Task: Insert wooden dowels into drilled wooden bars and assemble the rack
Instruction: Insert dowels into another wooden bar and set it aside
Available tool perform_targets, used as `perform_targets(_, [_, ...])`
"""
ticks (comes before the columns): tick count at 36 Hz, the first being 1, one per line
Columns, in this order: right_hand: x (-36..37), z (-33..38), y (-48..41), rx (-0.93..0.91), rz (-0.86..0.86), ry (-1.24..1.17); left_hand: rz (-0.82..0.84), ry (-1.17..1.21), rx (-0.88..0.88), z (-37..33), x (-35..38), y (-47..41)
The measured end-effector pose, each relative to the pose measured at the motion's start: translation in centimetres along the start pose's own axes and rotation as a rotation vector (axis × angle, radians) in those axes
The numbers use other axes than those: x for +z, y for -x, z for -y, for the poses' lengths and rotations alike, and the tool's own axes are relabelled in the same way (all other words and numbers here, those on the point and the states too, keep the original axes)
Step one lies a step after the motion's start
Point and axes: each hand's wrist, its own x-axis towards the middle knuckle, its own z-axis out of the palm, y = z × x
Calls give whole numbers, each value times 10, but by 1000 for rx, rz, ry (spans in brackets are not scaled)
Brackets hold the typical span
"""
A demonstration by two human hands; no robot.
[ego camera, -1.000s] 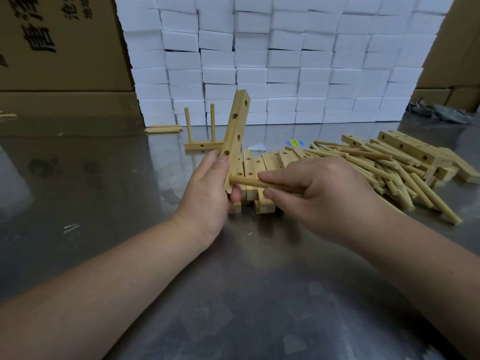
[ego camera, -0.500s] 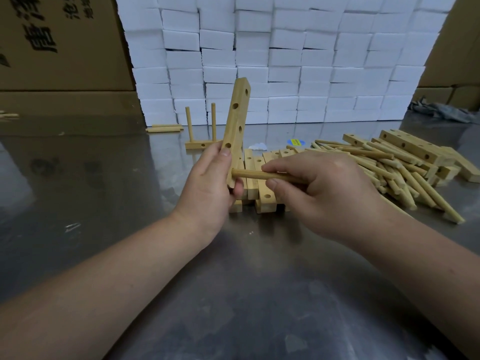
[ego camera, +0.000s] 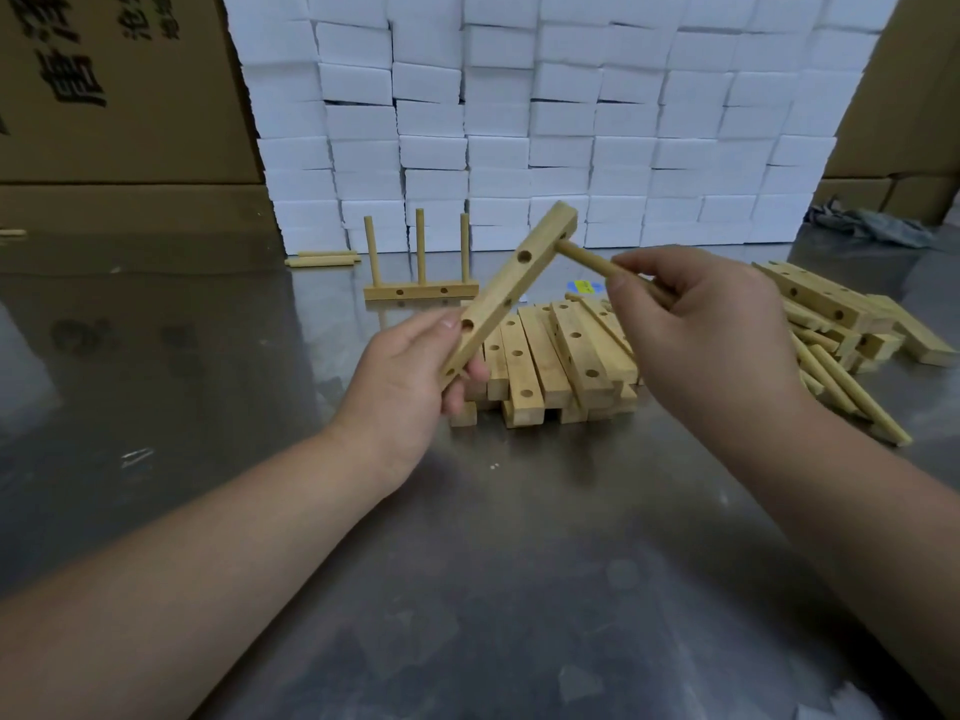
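A drilled bar (ego camera: 514, 283) tilts above the surface (ego camera: 467, 563) in my view, its lower end pinched in the grip of the left hand (ego camera: 410, 376). The tip of a dowel (ego camera: 587, 258) meets the bar's top end, well clear of that grip. The right hand (ego camera: 711, 324) holds the dowel's other end between thumb and curled fingers. Below lie stacked bars (ego camera: 550, 356). Loose dowels (ego camera: 857, 396) are piled at right, and behind stands a bar with three upright dowels (ego camera: 421, 292).
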Motion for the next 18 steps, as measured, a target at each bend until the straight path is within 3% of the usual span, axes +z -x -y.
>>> perform_targets(5, [-1, -3, -3, 22, 9, 6, -15, -32, -38, 0, -3, -3])
perform_targets(18, [0, -2, 0, 7, 55, 14, 162, -55, -25, -13, -5, -2])
